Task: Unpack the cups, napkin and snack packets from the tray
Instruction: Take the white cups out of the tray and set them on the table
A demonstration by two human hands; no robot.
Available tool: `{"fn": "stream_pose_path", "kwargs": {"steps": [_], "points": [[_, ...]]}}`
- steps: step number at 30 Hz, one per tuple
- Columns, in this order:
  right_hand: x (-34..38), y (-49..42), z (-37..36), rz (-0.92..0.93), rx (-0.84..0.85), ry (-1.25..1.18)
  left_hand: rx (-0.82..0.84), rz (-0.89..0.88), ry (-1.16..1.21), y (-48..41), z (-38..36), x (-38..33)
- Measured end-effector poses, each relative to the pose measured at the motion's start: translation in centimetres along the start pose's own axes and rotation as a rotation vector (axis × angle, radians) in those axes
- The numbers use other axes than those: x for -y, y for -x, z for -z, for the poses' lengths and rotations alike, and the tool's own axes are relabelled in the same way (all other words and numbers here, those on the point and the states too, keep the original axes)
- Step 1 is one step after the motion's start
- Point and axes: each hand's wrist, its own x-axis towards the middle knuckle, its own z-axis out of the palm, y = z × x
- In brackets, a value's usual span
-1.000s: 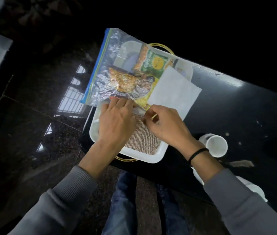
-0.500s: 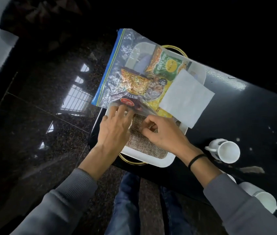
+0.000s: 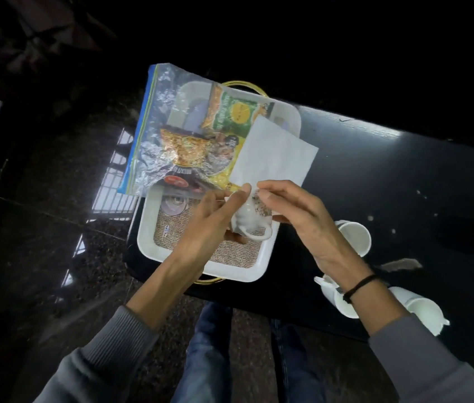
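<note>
A white tray (image 3: pixel 148 228) with a woven mat and gold handles sits on the black table. Across its far half lies a clear zip bag (image 3: pixel 157 135) holding a green snack packet (image 3: pixel 234 112) and a yellow snack packet (image 3: pixel 192 146). A white napkin (image 3: pixel 273 152) rests on the bag's right side. Over the tray's near right part, my left hand (image 3: pixel 212 222) and my right hand (image 3: pixel 302 216) hold a small white cup (image 3: pixel 248 225) between them; it is tilted, with its handle pointing towards me.
Three white cups stand on the black table (image 3: pixel 404 170) right of the tray: one at the middle (image 3: pixel 354 237), two near the front edge (image 3: pixel 337 301) (image 3: pixel 424 309). A round shiny object (image 3: pixel 173 203) lies on the mat. The tray overhangs the table's left end above the dark floor.
Both hands were low on the mat at the bag's near edge. Now they are raised and hold a small white cup between them.
</note>
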Motion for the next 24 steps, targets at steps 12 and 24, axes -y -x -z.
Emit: {"fn": "stream_pose_path", "kwargs": {"steps": [12, 24], "points": [[-1.3, 5.8, 9.9, -0.016, -0.188, 0.019, 0.189, 0.014, -0.191, -0.1, -12.7, -0.1], [-3.8, 12.1, 20.9, 0.025, -0.234, -0.040, 0.427, -0.099, -0.288, 1.0, -21.2, 1.2]]}}
